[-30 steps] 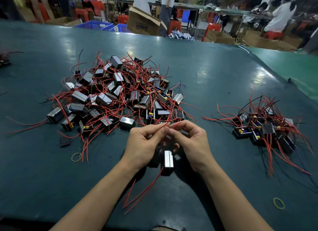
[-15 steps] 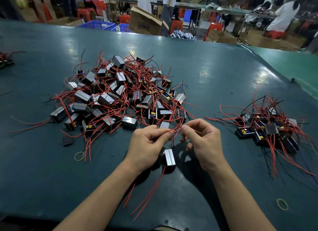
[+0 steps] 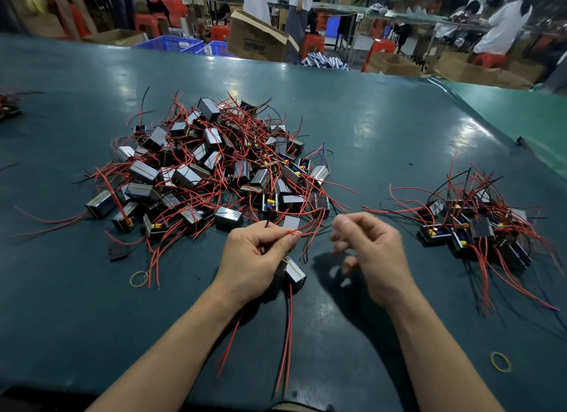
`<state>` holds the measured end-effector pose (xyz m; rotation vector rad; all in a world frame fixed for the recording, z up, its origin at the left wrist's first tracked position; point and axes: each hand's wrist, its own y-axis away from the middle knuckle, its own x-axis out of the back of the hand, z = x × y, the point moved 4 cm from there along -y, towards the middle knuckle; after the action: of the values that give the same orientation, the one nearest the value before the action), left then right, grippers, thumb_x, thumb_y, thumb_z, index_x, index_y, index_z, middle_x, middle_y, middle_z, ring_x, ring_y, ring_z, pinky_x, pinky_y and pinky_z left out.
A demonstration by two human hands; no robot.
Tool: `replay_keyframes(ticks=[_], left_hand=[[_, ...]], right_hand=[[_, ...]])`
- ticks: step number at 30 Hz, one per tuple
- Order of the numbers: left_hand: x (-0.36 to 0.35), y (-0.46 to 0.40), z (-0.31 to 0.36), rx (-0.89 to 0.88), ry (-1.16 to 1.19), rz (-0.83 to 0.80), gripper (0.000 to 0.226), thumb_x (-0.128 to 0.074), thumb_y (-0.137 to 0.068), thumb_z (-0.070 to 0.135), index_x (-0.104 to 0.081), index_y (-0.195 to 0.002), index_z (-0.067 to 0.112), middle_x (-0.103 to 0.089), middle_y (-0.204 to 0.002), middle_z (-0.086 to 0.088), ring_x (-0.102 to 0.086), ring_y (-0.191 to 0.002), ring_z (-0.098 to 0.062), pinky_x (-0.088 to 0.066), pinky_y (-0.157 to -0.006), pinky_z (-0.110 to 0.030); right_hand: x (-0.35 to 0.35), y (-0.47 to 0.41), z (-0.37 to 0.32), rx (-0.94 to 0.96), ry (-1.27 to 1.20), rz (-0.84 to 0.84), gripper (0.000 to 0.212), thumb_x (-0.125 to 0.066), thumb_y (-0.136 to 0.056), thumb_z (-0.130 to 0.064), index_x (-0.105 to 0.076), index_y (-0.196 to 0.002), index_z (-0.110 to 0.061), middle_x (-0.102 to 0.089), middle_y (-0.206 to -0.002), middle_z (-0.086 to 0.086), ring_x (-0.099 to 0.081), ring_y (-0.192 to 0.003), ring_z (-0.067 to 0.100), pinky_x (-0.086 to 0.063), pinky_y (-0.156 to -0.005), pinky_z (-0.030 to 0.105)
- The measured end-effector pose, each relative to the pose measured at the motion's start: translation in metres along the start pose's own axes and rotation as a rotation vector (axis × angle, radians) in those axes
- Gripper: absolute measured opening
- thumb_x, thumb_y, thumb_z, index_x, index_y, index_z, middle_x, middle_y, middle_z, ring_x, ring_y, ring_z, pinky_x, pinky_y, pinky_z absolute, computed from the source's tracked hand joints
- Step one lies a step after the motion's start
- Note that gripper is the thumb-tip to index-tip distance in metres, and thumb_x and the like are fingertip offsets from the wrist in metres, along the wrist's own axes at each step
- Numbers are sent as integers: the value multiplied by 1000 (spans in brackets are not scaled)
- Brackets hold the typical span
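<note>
Head view is looking down on a dark green table (image 3: 383,129) where a person is working with both bare hands. The left hand (image 3: 257,258) is pinching a few red wires (image 3: 303,230) between thumb and forefinger, with the wires running off to the right toward the near edge of the big heap (image 3: 214,172) of wired blocks. Under that hand's palm a small silver-and-black block (image 3: 295,272) is sitting, partly hidden by the fingers. More red leads are trailing from it toward the person. Whether the block is resting on the table or hanging just above it cannot be told.

The right hand (image 3: 371,252) is hovering just beside the left, apart from it and blurred. Its fingers are loosely curled and, as far as the blur allows, are holding nothing. A smaller heap (image 3: 478,227) of the same blocks is lying well off to the right. One yellow rubber band (image 3: 138,279) is lying near the big heap's front edge, and a second rubber band (image 3: 500,361) is lying at the lower right.
</note>
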<state>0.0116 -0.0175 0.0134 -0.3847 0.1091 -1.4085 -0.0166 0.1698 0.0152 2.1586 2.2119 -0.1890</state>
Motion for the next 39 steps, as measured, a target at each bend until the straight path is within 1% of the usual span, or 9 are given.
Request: replay_keyframes(ticks=[3,7,12,15,17,21,26,31,39], left_hand=[[-4,0,0,0,3,-52,12,-73,-83,4,-78,-91,12,-69,-78,-9,-65,-73,-22,-51,-66,-28],[-6,1,2,18,68,-88,9,-71,-84,19,-78,-90,20,-71,-80,-10,-67,-78,-25,-55,-69,-33],[-8,1,4,-18,57,-139,17,-64,-84,31,-76,-94,24,-71,-85,-7,-66,-78,-18,-52,-69,-27],[-10,0,4,-16,61,-156,21,-58,-89,30,-75,-85,19,-69,-82,4,-61,-68,0,-44,-65,-13],[-10,0,2,-11,32,-141,23,-58,-94,29,-75,-82,19,-69,-81,2,-64,-74,-8,-47,-70,-21],[-6,1,3,-20,49,-102,14,-64,-90,18,-78,-88,23,-73,-84,0,-67,-80,-14,-51,-73,-25],[-2,-2,-3,74,116,-53,13,-69,-86,4,-78,-90,13,-75,-83,-6,-69,-85,-29,-54,-81,-38],[-3,-2,-3,114,129,-21,9,-72,-83,1,-78,-88,5,-76,-81,-4,-71,-79,-18,-55,-74,-22],[-1,-2,-3,113,113,-15,14,-71,-83,0,-77,-81,12,-75,-77,-3,-68,-71,-10,-53,-68,-16]], right_hand=[[-18,5,5,-39,28,-175,18,-73,-78,-21,-69,-87,-5,-70,-72,10,-61,-55,15,-43,-36,21],[-21,5,5,2,112,-104,9,-73,-81,-17,-70,-77,-9,-69,-64,9,-59,-47,15,-44,-35,22],[-23,7,3,-14,92,-38,26,-78,-68,-29,-67,-71,-7,-64,-56,6,-54,-38,13,-42,-33,22],[-21,8,2,-20,79,-30,25,-78,-69,-26,-67,-73,-5,-64,-57,6,-54,-39,14,-43,-33,23],[-22,9,3,-13,73,-53,18,-76,-75,-20,-69,-78,-3,-66,-60,7,-57,-44,14,-44,-35,23],[-20,10,4,-65,-7,-164,7,-65,-86,-1,-69,-92,1,-72,-76,14,-66,-59,17,-50,-42,22],[-18,11,4,-44,38,-130,4,-69,-85,-3,-71,-88,-2,-73,-74,14,-69,-61,20,-51,-45,24],[-19,12,2,33,105,-112,1,-70,-86,-4,-70,-85,-4,-72,-71,9,-68,-61,16,-52,-48,25],[-20,13,2,64,120,-103,4,-67,-88,-3,-69,-85,-5,-73,-72,8,-69,-62,16,-52,-49,22]])
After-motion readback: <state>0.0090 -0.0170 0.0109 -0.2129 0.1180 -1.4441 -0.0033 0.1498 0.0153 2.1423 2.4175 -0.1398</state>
